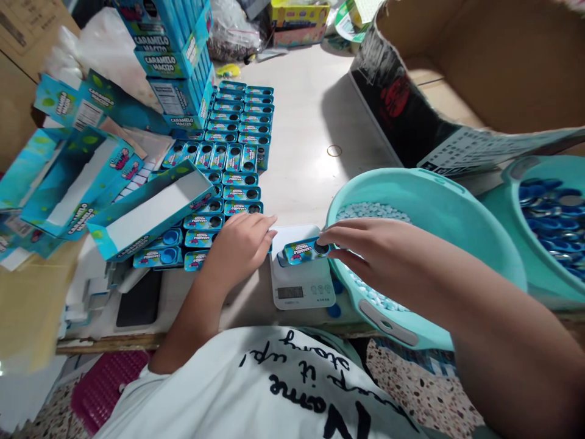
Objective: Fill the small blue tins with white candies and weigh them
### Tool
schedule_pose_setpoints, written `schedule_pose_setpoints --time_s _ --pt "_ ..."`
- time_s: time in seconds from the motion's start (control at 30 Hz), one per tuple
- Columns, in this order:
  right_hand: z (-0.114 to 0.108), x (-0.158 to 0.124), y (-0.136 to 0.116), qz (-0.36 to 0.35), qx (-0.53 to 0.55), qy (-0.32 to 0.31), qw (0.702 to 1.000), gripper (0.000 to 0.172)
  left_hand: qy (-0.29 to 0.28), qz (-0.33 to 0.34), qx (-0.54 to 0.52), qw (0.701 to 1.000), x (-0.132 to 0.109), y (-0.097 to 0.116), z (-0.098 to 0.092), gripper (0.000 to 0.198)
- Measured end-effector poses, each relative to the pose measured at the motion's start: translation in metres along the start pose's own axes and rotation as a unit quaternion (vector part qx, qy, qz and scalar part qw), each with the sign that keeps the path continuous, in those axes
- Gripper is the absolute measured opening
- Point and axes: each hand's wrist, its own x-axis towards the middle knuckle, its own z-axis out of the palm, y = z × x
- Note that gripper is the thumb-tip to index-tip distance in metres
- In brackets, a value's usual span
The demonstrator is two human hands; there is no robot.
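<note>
A small blue candy tin with a dark round window is over the white digital scale. The fingertips of my right hand pinch its right end. My left hand lies at the scale's left side, its fingers bent beside the rows of blue tins; nothing shows clearly in it, and its fingertips are partly hidden. Right of the scale, under my right forearm, stands a turquoise basin holding pale blue candies. The digits on the scale's display are too blurred to read.
Stacked display boxes rise behind the tins. Flattened and open blue cartons pile up at the left. A large cardboard box stands back right, with a second basin of blue lids or tins near it. A black phone lies front left.
</note>
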Motion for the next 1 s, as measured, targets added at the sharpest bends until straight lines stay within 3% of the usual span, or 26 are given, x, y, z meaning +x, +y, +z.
schedule_pose_setpoints --time_s 0.47,0.6,0.7,0.83,1.0 --pt "-0.003 0.001 0.003 0.019 0.014 -0.012 1.000 0.029 -0.020 -0.018 -0.006 1.000 0.000 0.001 -0.002 0.027" --pt "-0.006 -0.011 0.021 0.105 -0.024 -0.022 0.994 0.030 -0.012 -0.010 -0.010 1.000 -0.001 0.001 -0.002 0.027" --pt "0.014 -0.020 0.048 0.174 -0.047 -0.073 0.981 0.037 -0.006 -0.008 -0.010 1.000 -0.001 0.001 -0.002 0.027" --pt "0.063 -0.029 0.075 0.200 -0.018 -0.156 0.967 0.050 -0.016 -0.023 -0.017 0.999 -0.001 0.001 -0.002 0.028" --pt "0.094 -0.041 0.077 0.164 -0.013 -0.117 0.979 0.035 -0.012 -0.032 -0.025 0.999 0.000 0.001 -0.003 0.027"
